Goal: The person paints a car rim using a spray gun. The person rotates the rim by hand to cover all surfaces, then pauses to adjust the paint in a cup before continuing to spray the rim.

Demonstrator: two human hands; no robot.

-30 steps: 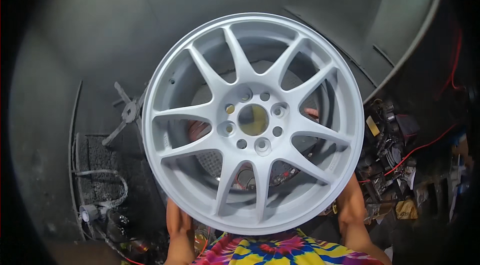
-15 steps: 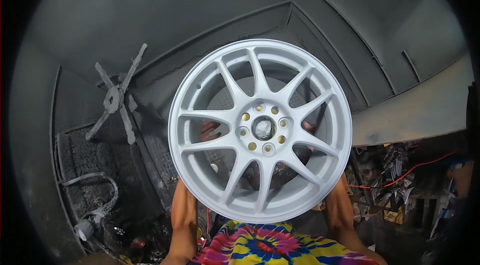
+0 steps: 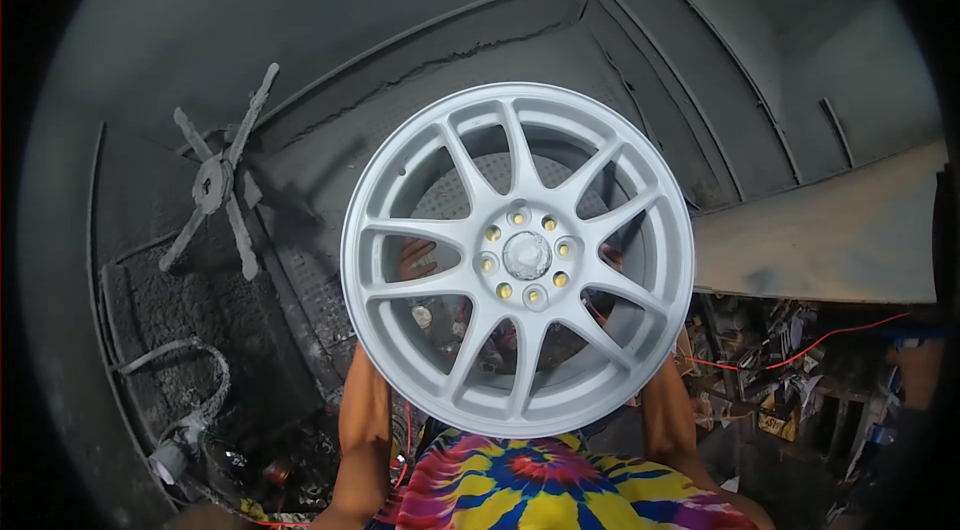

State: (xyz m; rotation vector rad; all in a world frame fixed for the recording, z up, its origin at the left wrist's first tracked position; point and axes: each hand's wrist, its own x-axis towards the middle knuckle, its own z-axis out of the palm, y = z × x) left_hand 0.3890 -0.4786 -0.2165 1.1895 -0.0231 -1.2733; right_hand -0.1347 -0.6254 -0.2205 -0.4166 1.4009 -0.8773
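With my left hand (image 3: 415,258) and right hand (image 3: 612,256) gripping behind the pale grey multi-spoke alloy wheel (image 3: 517,258), I'd hold it level and balanced between them.

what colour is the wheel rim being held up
Pale grey-white all over the wheel rim, with yellowish lug holes; head view.

Grey cross-shaped stand (image 3: 215,182) on booth wall at left; hose (image 3: 190,370) below; red wire (image 3: 800,355) over clutter at right.
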